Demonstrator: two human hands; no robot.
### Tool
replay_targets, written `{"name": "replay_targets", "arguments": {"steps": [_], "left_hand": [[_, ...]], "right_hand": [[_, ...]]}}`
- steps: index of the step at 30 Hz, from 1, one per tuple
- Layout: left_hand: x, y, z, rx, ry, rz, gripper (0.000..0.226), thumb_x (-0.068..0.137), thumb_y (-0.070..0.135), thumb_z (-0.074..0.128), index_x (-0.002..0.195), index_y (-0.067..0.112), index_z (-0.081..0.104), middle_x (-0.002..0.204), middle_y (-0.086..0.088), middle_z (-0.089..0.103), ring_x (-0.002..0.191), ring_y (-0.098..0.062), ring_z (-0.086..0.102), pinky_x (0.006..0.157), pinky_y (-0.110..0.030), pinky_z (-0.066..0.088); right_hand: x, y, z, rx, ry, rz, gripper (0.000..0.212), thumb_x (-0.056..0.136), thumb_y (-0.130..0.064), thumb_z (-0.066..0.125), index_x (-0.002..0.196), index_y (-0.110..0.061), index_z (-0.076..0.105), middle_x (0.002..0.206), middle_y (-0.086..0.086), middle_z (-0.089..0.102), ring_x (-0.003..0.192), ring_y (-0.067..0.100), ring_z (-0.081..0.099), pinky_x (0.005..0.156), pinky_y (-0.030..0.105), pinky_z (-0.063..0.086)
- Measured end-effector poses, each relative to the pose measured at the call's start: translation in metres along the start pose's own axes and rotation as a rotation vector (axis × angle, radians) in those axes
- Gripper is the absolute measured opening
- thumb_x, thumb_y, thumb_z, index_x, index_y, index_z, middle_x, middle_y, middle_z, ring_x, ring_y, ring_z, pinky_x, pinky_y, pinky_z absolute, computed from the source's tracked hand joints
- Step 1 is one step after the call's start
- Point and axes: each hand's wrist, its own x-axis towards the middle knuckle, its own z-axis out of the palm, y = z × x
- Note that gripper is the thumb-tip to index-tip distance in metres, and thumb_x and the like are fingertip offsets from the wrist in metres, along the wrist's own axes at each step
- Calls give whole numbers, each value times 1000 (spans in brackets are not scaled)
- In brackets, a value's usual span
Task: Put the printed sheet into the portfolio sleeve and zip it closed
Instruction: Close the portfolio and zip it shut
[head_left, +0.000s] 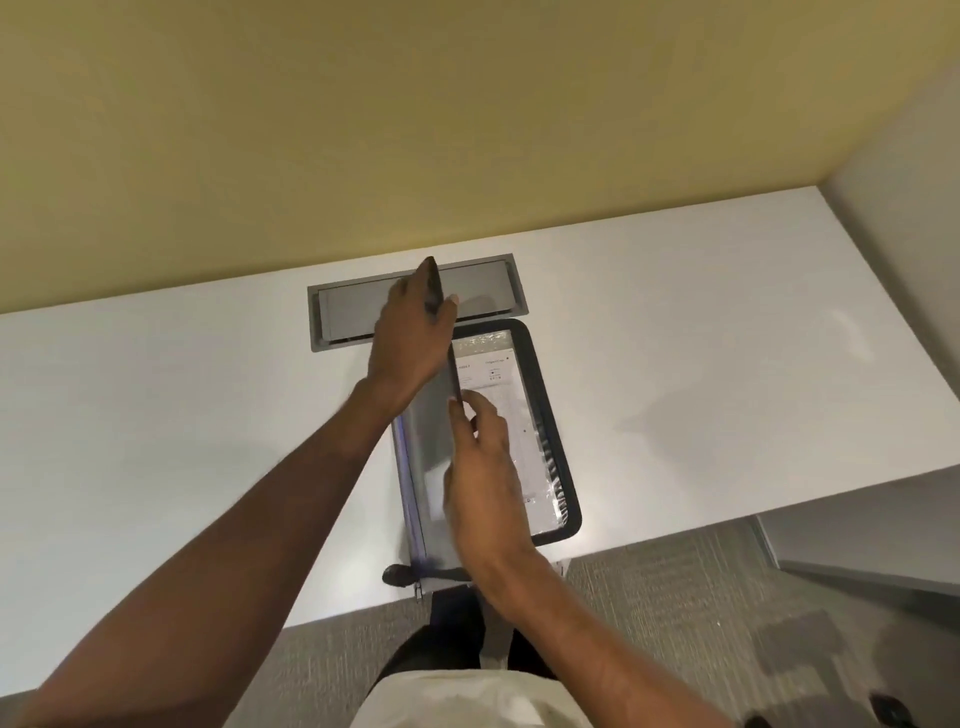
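A clear portfolio sleeve with a black zip border (551, 415) lies on the white desk (701, 338), its long side running away from me. The printed sheet (501, 387) shows through the clear face, inside the sleeve. My left hand (410, 332) grips the far end of the sleeve's left zip edge and holds it lifted off the desk. My right hand (483, 483) pinches that same black edge about midway along. Whether its fingers hold a zip slider is hidden. A small metal tab (417, 590) hangs at the sleeve's near left corner.
A grey cable hatch (337, 312) is set into the desk just beyond the sleeve, against the yellow wall (415, 130). The desk's front edge runs close to my body, with grey carpet (675, 623) below. A grey partition (904, 218) stands at the right.
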Motion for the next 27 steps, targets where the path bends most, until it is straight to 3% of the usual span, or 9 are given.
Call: {"name": "replay_targets", "arguments": {"steps": [3,6,8,12,16,20,23,27], "left_hand": [[-10,-4,30,-49,-123,-28,69,105,54,40,163,22,21,164,-9,36,148,-29,37,120,-47,34],[-29,-3,54,0,-235,-16,66,108,48,35,164,24,10,171,-11,13,158,-27,7,128,-49,11],[-41,-7,69,32,-304,-24,65,109,43,38,164,29,7,172,-8,4,158,-30,-1,127,-49,7],[-56,-30,96,189,-462,-51,80,103,40,54,163,37,1,172,-1,-8,158,-33,-8,125,-59,16],[-69,-44,122,392,-547,-94,94,96,42,65,162,39,-3,171,1,-17,157,-32,-15,121,-69,16],[-75,-43,144,497,-587,-127,94,97,47,63,162,37,-4,170,-2,-20,156,-33,-19,120,-70,9],[-76,-46,157,549,-591,-134,91,98,49,60,162,36,-5,170,-3,-20,156,-33,-19,119,-72,8],[-79,-50,167,579,-581,-142,90,100,49,57,162,36,-6,170,-3,-21,156,-32,-21,119,-72,5]], "right_hand": [[6,25,-9,47,35,99,63,102,-1,46,157,-25,28,161,-3,23,139,17,42,113,33,42],[9,59,-11,-75,60,96,72,96,5,54,158,-19,27,164,1,19,144,16,38,116,35,41],[15,83,-11,-24,47,147,69,94,3,54,156,-19,33,163,1,22,147,24,32,118,44,37],[26,127,-10,-20,37,267,65,96,1,51,156,-17,33,163,1,23,148,23,31,118,43,36],[37,159,-1,-217,24,285,68,95,2,53,157,-14,30,162,5,26,146,21,37,112,40,46],[44,175,8,-223,-29,326,67,96,-1,56,156,-13,30,161,7,28,141,23,43,111,37,48],[49,184,14,-215,-65,356,62,101,-11,56,157,-15,29,161,6,29,144,22,40,113,31,41],[48,195,20,-392,-141,260,69,96,-9,63,156,-7,29,164,15,26,148,32,32,117,38,37]]}}
